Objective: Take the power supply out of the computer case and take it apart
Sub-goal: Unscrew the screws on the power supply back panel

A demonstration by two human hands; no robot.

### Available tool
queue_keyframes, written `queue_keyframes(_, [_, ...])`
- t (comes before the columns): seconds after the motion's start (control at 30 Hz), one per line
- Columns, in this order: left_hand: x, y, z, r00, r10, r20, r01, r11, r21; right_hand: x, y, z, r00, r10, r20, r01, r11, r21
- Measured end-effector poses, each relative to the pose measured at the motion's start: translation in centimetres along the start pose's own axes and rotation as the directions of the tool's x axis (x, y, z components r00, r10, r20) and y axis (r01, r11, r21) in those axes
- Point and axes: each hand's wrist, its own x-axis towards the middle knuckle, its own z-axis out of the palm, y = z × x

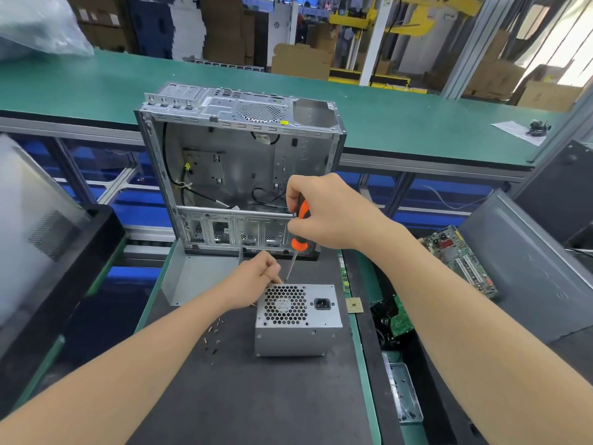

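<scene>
- We note the right hand (330,213) gripping an orange-and-black screwdriver (299,243), its tip at the top edge of the grey metal power supply box (295,335).
- Left hand (253,281) is curled beside the shaft; we cannot tell its hold.

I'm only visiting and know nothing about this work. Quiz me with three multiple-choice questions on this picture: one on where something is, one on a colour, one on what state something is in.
1. Where is the power supply?
A) on the mat in front of the case
B) inside the case
C) on the green belt

2. What colour is the handle of the screwdriver?
A) blue
B) orange and black
C) yellow

3. What is the right hand doing?
A) lying flat on the mat
B) holding a circuit board
C) gripping the screwdriver

Answers:
1 A: the power supply stands on the mat, nearer to the camera than the open case.
2 B: orange and black show above and below the fingers.
3 C: its fingers curl round the handle.
</scene>
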Motion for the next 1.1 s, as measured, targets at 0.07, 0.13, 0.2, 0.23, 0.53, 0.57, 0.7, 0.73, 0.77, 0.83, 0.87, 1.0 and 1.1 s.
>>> queue_keyframes(0.07, [-0.5, -0.7, 0.1, 0.998, -0.052, -0.024, 0.050, 0.996, -0.073, 0.4, -0.6, 0.3, 1.000, -0.012, 0.001, 0.012, 1.000, 0.002])
queue_keyframes(0.13, [-0.8, -1.5, 0.3, 0.994, -0.106, -0.031, 0.100, 0.984, -0.150, 0.8, -1.1, 0.6, 1.000, -0.027, 0.009, 0.027, 1.000, -0.001])
queue_keyframes(0.2, [-0.9, -2.3, 0.6, 0.983, -0.179, -0.027, 0.166, 0.952, -0.258, 1.2, -1.6, 0.9, 0.999, -0.039, 0.016, 0.039, 0.999, 0.002])
queue_keyframes(0.23, [-0.8, -2.6, 0.9, 0.974, -0.228, -0.014, 0.209, 0.914, -0.347, 1.3, -1.8, 1.0, 0.999, -0.043, 0.019, 0.043, 0.999, 0.004])
queue_keyframes(0.53, [-1.3, -3.1, 1.8, 0.947, -0.309, 0.089, 0.280, 0.656, -0.701, 1.6, -2.2, 1.9, 0.997, -0.075, 0.019, 0.075, 0.997, 0.010])
queue_keyframes(0.57, [-1.4, -3.2, 1.8, 0.948, -0.306, 0.092, 0.280, 0.657, -0.700, 1.7, -2.3, 2.1, 0.997, -0.078, 0.019, 0.078, 0.997, 0.014])
queue_keyframes(0.7, [-1.6, -3.5, 1.7, 0.950, -0.296, 0.099, 0.277, 0.657, -0.701, 2.1, -2.6, 2.6, 0.995, -0.097, 0.024, 0.096, 0.995, 0.031])
queue_keyframes(0.73, [-1.7, -3.5, 1.7, 0.948, -0.302, 0.099, 0.282, 0.654, -0.702, 2.2, -2.7, 2.8, 0.995, -0.101, 0.026, 0.100, 0.994, 0.035])
queue_keyframes(0.77, [-1.8, -3.5, 1.8, 0.945, -0.310, 0.101, 0.288, 0.649, -0.704, 2.3, -2.8, 2.9, 0.994, -0.104, 0.029, 0.103, 0.994, 0.037])
queue_keyframes(0.83, [-1.9, -3.5, 1.9, 0.940, -0.326, 0.099, 0.296, 0.641, -0.709, 2.4, -2.9, 3.1, 0.993, -0.109, 0.033, 0.108, 0.993, 0.039])
queue_keyframes(0.87, [-1.9, -3.5, 2.0, 0.939, -0.332, 0.093, 0.297, 0.639, -0.709, 2.4, -3.0, 3.2, 0.993, -0.112, 0.036, 0.110, 0.993, 0.045])
queue_keyframes(1.0, [-2.1, -3.9, 2.0, 0.936, -0.342, 0.087, 0.297, 0.628, -0.719, 2.5, -3.2, 3.5, 0.991, -0.124, 0.059, 0.121, 0.991, 0.060])
queue_keyframes(1.1, [-2.5, -4.3, 1.7, 0.937, -0.342, 0.065, 0.278, 0.624, -0.730, 2.7, -3.4, 3.8, 0.988, -0.138, 0.069, 0.134, 0.989, 0.068])
